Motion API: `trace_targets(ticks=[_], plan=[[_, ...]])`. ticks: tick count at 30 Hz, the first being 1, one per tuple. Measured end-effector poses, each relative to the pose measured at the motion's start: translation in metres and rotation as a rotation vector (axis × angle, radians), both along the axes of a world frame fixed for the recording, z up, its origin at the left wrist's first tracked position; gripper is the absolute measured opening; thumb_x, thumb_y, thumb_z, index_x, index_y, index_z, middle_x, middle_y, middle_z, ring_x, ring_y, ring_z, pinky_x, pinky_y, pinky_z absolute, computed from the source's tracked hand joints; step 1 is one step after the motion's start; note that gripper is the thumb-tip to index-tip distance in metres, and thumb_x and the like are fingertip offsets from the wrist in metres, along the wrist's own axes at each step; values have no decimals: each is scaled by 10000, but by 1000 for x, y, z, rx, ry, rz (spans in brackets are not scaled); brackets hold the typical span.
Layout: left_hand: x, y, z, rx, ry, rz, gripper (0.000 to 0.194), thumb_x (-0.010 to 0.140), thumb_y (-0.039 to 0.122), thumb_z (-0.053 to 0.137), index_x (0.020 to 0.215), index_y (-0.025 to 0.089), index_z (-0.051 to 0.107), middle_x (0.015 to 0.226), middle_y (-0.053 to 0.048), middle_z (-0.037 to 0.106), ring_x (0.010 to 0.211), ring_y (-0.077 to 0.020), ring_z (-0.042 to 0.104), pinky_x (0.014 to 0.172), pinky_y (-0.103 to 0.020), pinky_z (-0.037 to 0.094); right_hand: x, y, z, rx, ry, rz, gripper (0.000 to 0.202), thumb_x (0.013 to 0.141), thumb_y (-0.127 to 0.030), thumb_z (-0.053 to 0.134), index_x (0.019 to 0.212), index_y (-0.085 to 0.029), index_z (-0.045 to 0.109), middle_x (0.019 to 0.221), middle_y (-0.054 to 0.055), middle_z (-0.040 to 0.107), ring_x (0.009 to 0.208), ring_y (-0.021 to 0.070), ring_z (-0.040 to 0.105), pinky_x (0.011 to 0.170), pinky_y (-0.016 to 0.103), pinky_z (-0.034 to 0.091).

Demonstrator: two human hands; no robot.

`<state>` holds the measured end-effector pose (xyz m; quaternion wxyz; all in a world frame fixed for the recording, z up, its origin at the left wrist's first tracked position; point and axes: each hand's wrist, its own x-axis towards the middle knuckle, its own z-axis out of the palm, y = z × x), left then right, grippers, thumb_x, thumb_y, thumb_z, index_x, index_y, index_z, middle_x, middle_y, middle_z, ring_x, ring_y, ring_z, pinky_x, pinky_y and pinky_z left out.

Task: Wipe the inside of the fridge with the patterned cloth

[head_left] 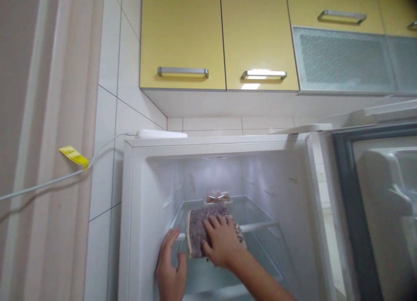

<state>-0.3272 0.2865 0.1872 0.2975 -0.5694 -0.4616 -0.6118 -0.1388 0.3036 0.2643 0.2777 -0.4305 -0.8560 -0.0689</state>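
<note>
1. A flat purplish packet (203, 229) is pressed down by the right hand (222, 241), fingers spread flat on top, on the glass shelf (260, 225) inside the open fridge (137, 196).
2. The packet overhangs the shelf's front edge.
3. The left hand (170, 270) is held open, fingertips touching the shelf edge just beside the packet.
4. A small food tray (218, 198) sits behind; bare shelf is seen to the right.
</note>
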Motion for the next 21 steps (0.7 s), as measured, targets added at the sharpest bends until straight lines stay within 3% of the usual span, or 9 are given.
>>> trace_targets(ticks=[2, 5, 8, 12, 16, 18, 21], plan=[[1, -9, 2, 14, -93, -56, 385, 901, 221, 439, 1267, 209, 557, 1340, -99, 637, 1310, -235, 555, 1099, -417, 470, -35, -4, 3, 8, -34, 100, 705, 847, -517, 560, 1469, -214, 426, 1513, 156, 486, 1399, 434, 387, 1133, 717, 233], [2, -16, 3, 1, -97, -97, 423, 888, 194, 424, 1285, 226, 567, 1368, -83, 628, 1325, -232, 551, 1125, -430, 463, -77, -5, 8, -10, -72, 165, 647, 865, -433, 569, 1455, -204, 435, 1508, 150, 492, 1409, 416, 376, 1122, 741, 248], [-6, -11, 1, -37, 1, -31, 523, 868, 125, 377, 1356, 228, 531, 1372, -83, 634, 1297, -215, 580, 1086, -416, 507, -90, -5, 10, -15, -86, 178, 550, 901, -362, 531, 1427, -212, 471, 1471, 147, 526, 1397, 388, 399, 1126, 717, 274], [-16, -1, 0, -62, 314, 150, 588, 846, 73, 399, 1414, 199, 480, 1376, -80, 638, 1307, -194, 568, 1090, -396, 481, -58, -5, 7, 5, -22, 138, 512, 899, -356, 536, 1391, -222, 499, 1381, 147, 585, 1339, 378, 461, 1127, 647, 313], [-1, 1, 5, -73, 635, 266, 645, 816, 58, 464, 1443, 207, 462, 1431, -37, 607, 1365, -191, 504, 1258, -433, 183, -9, -4, 1, -6, 21, 62, 496, 879, -390, 556, 1349, -231, 531, 1369, 138, 591, 1335, 362, 461, 1149, 587, 297], [11, 0, 9, -84, 702, 301, 646, 811, 73, 496, 1442, 211, 469, 1441, -32, 600, 1360, -205, 505, 1275, -456, 64, 16, -2, -2, -1, 31, 17, 489, 871, -372, 550, 1340, -238, 542, 1364, 133, 596, 1322, 346, 472, 1155, 557, 291], [19, 1, 14, -87, 721, 327, 602, 805, 95, 515, 1396, 204, 524, 1371, -32, 655, 1278, -209, 567, 1274, -453, 24, 58, 3, -7, -14, 51, -91, 512, 855, -354, 543, 1352, -234, 549, 1404, 134, 576, 1343, 355, 450, 1170, 556, 254]])
